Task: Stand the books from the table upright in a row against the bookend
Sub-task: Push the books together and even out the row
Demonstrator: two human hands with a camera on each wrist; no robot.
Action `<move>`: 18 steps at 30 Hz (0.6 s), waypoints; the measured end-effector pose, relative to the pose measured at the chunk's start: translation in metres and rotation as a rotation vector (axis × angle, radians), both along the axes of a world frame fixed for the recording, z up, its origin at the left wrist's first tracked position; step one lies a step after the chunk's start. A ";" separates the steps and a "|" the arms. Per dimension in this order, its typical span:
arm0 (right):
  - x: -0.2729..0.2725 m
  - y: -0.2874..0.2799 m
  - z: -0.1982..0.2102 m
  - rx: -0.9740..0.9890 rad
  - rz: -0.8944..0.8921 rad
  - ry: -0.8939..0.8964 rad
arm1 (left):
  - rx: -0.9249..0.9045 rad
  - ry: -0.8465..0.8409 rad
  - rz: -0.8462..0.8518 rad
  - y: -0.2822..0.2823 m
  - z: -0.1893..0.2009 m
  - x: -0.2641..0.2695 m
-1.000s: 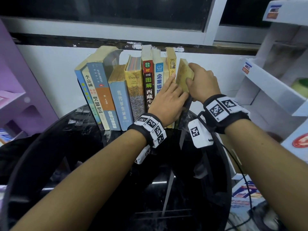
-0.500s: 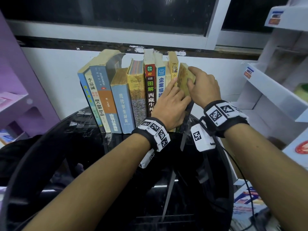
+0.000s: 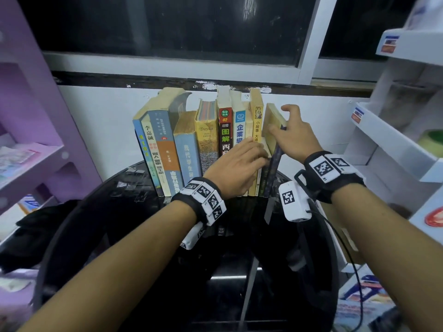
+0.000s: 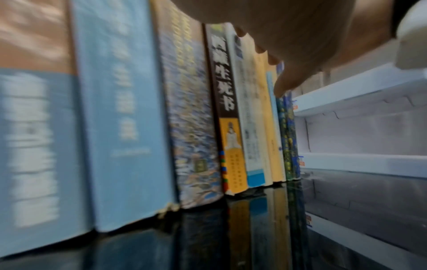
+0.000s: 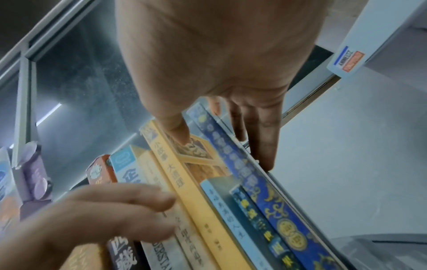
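A row of books (image 3: 189,154) stands upright on the round black glass table (image 3: 134,212), spines toward me. At its right end a thin dark blue book (image 3: 273,168) with gold ornaments (image 5: 254,182) leans slightly. My right hand (image 3: 282,121) grips its top, thumb on the row side and fingers (image 5: 261,146) on the far side. My left hand (image 3: 259,149) lies with straight fingers against the spines beside it (image 4: 284,54). I cannot tell the bookend apart from the books.
A purple shelf unit (image 3: 36,152) stands at the left and a white shelf unit (image 3: 395,144) close at the right of the row. Behind the books are a white wall and a dark window. Magazines (image 3: 359,307) lie low at the right.
My left hand has slid down and right along the spines. My right hand has loosened on the blue book's top, its fingers lifted and spread.
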State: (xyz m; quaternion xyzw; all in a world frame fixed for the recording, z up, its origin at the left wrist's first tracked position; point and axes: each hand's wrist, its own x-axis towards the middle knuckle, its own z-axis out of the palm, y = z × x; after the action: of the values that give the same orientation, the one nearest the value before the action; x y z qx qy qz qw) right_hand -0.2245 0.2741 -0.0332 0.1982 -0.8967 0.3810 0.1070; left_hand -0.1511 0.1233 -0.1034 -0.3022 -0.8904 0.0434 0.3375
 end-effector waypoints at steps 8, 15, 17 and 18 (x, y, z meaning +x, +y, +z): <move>0.013 0.019 -0.014 -0.115 0.061 -0.158 | 0.269 0.139 0.138 -0.056 0.019 0.048; 0.028 0.020 -0.028 -0.064 0.111 -0.237 | 0.775 0.264 0.415 -0.116 0.028 0.082; 0.032 0.018 -0.029 -0.076 0.096 -0.216 | 0.887 0.234 0.440 -0.129 0.026 0.087; 0.034 0.017 -0.029 -0.088 0.090 -0.199 | 0.952 0.174 0.447 -0.132 0.026 0.088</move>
State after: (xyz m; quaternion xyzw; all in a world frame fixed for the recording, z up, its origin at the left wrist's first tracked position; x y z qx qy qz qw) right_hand -0.1903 0.2911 -0.0619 0.1945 -0.8756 0.4421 0.0087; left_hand -0.0628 -0.0092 -0.0773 0.0863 -0.8231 -0.2694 0.4924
